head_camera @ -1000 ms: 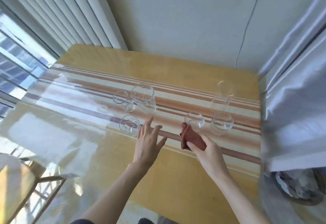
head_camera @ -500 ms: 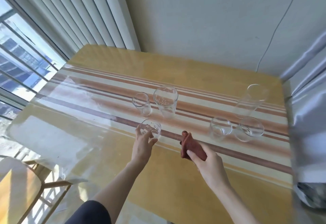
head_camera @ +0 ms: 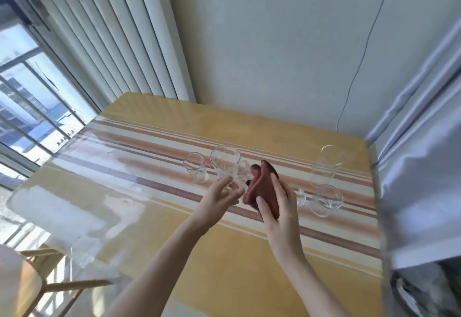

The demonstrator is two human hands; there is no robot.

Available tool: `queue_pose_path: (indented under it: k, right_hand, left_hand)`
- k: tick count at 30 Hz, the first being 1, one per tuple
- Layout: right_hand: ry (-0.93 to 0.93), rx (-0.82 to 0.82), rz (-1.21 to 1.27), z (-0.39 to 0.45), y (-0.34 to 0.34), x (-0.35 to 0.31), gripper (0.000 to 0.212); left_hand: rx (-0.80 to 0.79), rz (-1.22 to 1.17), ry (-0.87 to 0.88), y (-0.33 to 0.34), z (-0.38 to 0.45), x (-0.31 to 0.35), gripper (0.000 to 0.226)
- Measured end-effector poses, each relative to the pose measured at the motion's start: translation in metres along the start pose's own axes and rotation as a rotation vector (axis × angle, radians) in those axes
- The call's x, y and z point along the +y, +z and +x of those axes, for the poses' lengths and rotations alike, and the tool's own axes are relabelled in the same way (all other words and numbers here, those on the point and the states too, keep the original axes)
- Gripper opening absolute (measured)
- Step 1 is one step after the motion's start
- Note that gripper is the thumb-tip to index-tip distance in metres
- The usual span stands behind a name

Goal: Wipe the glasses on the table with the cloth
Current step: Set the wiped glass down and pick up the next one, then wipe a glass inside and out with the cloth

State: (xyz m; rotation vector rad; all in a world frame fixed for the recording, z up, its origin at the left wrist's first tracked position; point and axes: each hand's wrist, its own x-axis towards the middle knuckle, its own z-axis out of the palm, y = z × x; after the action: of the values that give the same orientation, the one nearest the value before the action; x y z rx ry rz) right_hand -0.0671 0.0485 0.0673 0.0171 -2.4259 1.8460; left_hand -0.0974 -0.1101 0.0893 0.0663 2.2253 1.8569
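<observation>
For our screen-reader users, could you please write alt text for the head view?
A left hand holds a small clear glass against a red-brown cloth gripped by the right hand, above a striped table with other glasses.

A corner of a home, likely a dining nook: a worktop under a striped yellow cloth and clear cover, drinking glasses on it, pale curtains beside a window, a wooden chair.

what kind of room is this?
Probably a home dining nook or enclosed balcony: a table with a striped cloth under clear plastic, a window beside pale curtains, and a wooden chair at lower left.
</observation>
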Motion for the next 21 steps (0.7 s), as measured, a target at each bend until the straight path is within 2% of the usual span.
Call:
queue_pose_path:
  k: [3,6,8,10,12,14,16,21]
  right_hand:
    - [-0.063,-0.101,0.085,0.004,-0.014,-0.02,0.05]
    - [-0.14,-0.098,0.037,0.007,-0.034,-0.039,0.053]
    - [-0.156,-0.117,-0.014,0.009,-0.048,-0.051,0.059]
    - [-0.167,-0.127,-0.066,0.011,-0.06,-0.061,0.062]
    - [-0.166,-0.126,-0.097,0.013,-0.069,-0.069,0.067]
    - [-0.112,-0.141,-0.088,0.013,-0.076,-0.076,0.071]
    - [-0.018,-0.151,0.034,0.015,-0.081,-0.083,0.068]
    - [0.335,-0.275,0.43,0.023,-0.094,-0.088,0.05]
  left_hand:
    - [-0.1,-0.137,0.061,0.011,-0.007,0.03,0.024]
    - [-0.191,-0.162,0.076,0.017,-0.012,0.051,0.013]
    - [-0.238,-0.137,0.088,0.019,-0.014,0.062,0.015]
    - [-0.259,-0.098,0.105,0.021,-0.014,0.071,0.025]
    - [-0.274,-0.069,0.128,0.023,-0.015,0.082,0.047]
    - [-0.29,-0.064,0.141,0.027,-0.017,0.088,0.06]
    - [-0.302,-0.064,0.138,0.031,-0.02,0.091,0.062]
    - [-0.264,-0.081,0.073,0.039,-0.026,0.086,0.043]
